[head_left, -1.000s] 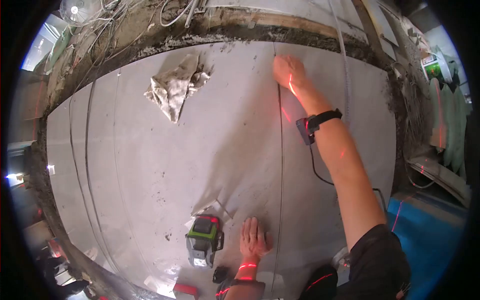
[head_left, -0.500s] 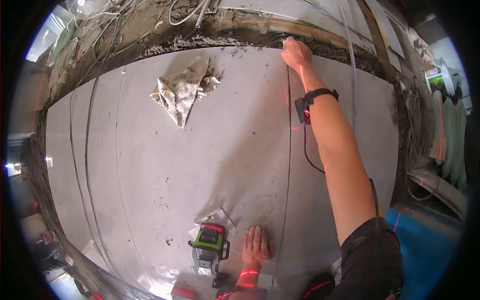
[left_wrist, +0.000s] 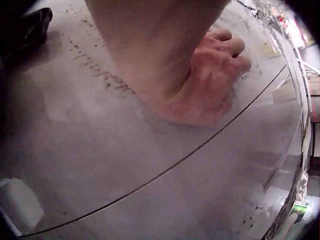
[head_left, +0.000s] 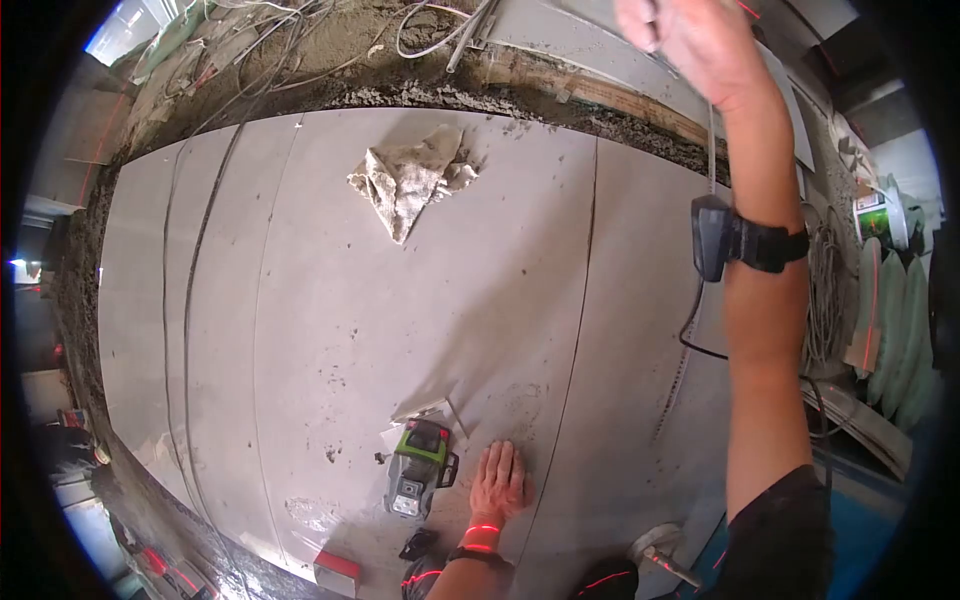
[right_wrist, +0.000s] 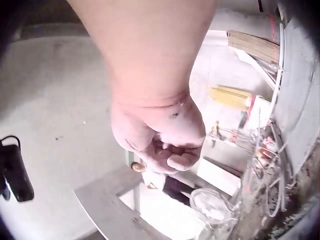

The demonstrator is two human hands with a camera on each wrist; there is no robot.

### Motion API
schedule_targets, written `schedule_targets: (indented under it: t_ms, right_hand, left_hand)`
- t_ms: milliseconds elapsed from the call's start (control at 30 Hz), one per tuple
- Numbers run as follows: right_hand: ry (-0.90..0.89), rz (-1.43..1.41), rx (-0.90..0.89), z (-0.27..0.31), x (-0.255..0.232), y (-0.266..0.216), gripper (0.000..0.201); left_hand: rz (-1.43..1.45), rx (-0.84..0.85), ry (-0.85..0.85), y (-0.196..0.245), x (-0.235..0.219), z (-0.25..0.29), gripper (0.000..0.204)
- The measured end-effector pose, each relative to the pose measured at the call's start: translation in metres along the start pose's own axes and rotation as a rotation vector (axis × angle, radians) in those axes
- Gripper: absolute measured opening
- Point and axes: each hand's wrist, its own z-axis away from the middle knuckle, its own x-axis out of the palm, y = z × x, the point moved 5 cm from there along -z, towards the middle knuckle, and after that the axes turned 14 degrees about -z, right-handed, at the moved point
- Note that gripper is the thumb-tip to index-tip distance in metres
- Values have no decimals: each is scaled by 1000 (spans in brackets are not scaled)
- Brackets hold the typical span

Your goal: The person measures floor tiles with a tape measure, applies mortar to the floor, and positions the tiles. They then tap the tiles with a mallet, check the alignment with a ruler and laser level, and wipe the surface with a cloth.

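Observation:
My left hand (head_left: 497,482) rests palm down on a large grey slab (head_left: 400,320), fingers fairly straight and leaning on it beside a thin dark joint line (head_left: 570,370). A green and black laser level (head_left: 418,470) stands just left of this hand. My right hand (head_left: 700,45) is raised at the upper right, past the far edge of the slab in the head view. In the right wrist view its fingers (right_wrist: 182,159) curl in toward the palm, with no held thing showing. Red laser lines cross my left wrist.
A crumpled dirty cloth (head_left: 410,185) lies on the slab's far part. Dark cables (head_left: 190,300) run across its left side. Rough mortar (head_left: 430,95) borders the far edge. A round-headed tool (head_left: 655,545) and a red block (head_left: 337,572) lie near me. A person (right_wrist: 155,180) appears in the right wrist view.
My right hand has lifted from the far end of the joint line and swung up and right. My left hand stays pressed on the slab. The head view has shifted.

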Motion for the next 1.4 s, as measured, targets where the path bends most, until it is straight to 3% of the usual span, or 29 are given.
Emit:
schedule_targets:
  t_ms: [67,133,200,267,333,400,467,500,533,567,600,667,733,800,867,933,967,1000,1067,1133,1200,1267,1333,1367,1400]
  right_hand:
    - [185,544,321,24,-43,88,19]
    - [312,992,638,95,-37,192,23]
    - [380,1030,885,127,-3,193,27]
    - [374,834,806,125,59,159,30]
    - [323,604,658,120,116,177,34]
    - [172,174,477,110,186,157,37]
    - [-103,-205,445,106,254,127,31]
    - [-357,-218,369,104,283,108,35]
    - [-596,-324,696,108,305,88,46]
    - [-752,-387,701,112,326,85,57]
    - [-924,-219,585,102,329,69,59]
    - [-675,341,481,61,322,72,49]
    - [120,472,117,23,308,84,56]
    - [121,467,210,1,316,101,64]
    - [144,567,-81,3,337,141,53]
    - [349,401,201,-7,333,150,36]
    - [449,311,177,1,312,129,37]
    - [436,325,209,22,290,107,37]
    - [605,59,84,73,244,50,40]
    - [570,112,48,144,211,7,43]
    - [466,228,150,220,203,-16,46]
    - [271,287,408,292,223,-19,40]
    - [27,403,542,379,267,-6,35]
    - [26,413,545,396,272,13,35]
    - [40,456,417,406,276,27,36]
  left_hand:
    - [-4,13,6,-1,2,1,57]
    - [6,16,-1,3,-1,4,57]
    - [3,5,-2,-8,-4,-3,57]
    - [42,-10,-108,-2,-7,-3,56]
    - [17,-22,-73,3,-4,10,57]
    - [-49,3,1,-6,0,2,58]
    - [-58,41,-146,-4,8,10,50]
    - [-89,44,-141,-4,8,10,50]
    - [-88,40,-128,-4,7,9,51]
    - [-83,37,-121,-2,8,10,52]
    - [-112,46,-128,-2,14,13,52]
    - [-88,69,-102,-4,23,22,53]
    - [-87,64,-162,-4,8,6,55]
    - [-52,91,-235,2,2,20,57]
    - [39,-18,-32,1,9,9,59]
    - [1,-6,-27,2,6,5,61]
    - [-5,-4,-12,2,6,4,60]
    - [-2,-11,-3,1,7,6,59]
    - [-6,-18,-57,1,5,4,60]
    - [-47,-5,-38,3,1,-2,58]
    - [-20,-11,-17,4,0,-1,57]
    - [-17,-9,18,4,-2,-4,56]
    - [2,-23,-39,3,2,-2,55]
    - [11,-21,-34,3,2,0,55]
    - [12,-16,-30,3,3,1,55]
